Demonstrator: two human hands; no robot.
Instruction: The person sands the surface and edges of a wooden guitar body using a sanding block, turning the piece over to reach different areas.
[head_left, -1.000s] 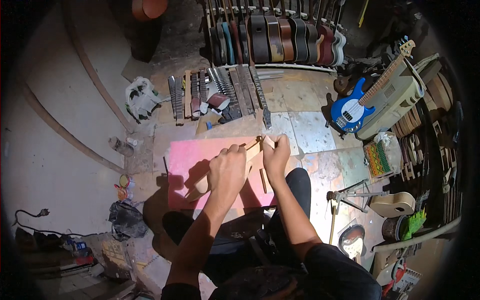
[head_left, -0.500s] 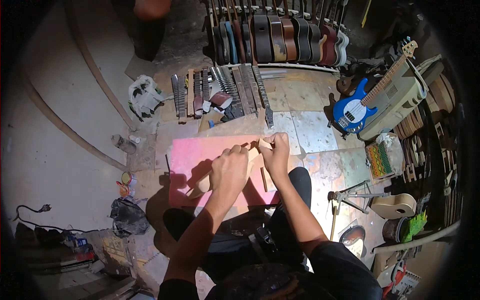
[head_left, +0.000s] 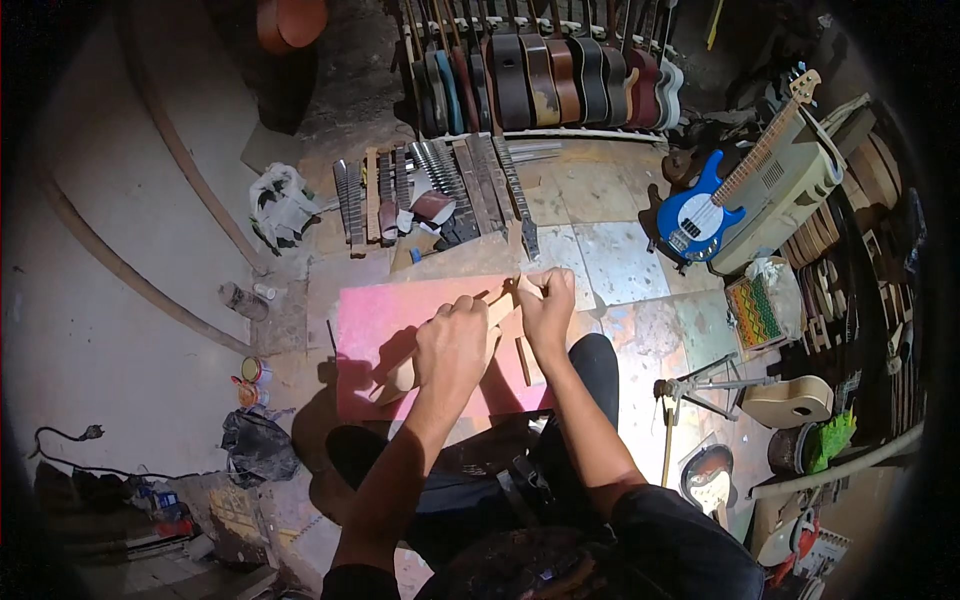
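Observation:
My left hand (head_left: 450, 350) is closed over a long pale wooden piece (head_left: 398, 380) lying diagonally across a pink board (head_left: 360, 302). My right hand (head_left: 548, 315) grips a small pale piece (head_left: 524, 286) at the upper right end of the long piece, thumb and fingers bent around it; its exact shape is partly hidden. A separate narrow wooden strip (head_left: 526, 362) lies on the board below my right hand.
Guitar necks (head_left: 465, 185) lie beyond the board, before a row of guitars (head_left: 540, 85). A blue bass (head_left: 700, 215) and a metal stand (head_left: 700, 385) are at right. Cans (head_left: 255, 370), a black bag (head_left: 255, 440) and a plug (head_left: 92, 432) are at left.
My right hand's fingers and the small piece in them have shifted and tilted slightly at the end of the wood. My left hand stays gripping it in about the same place.

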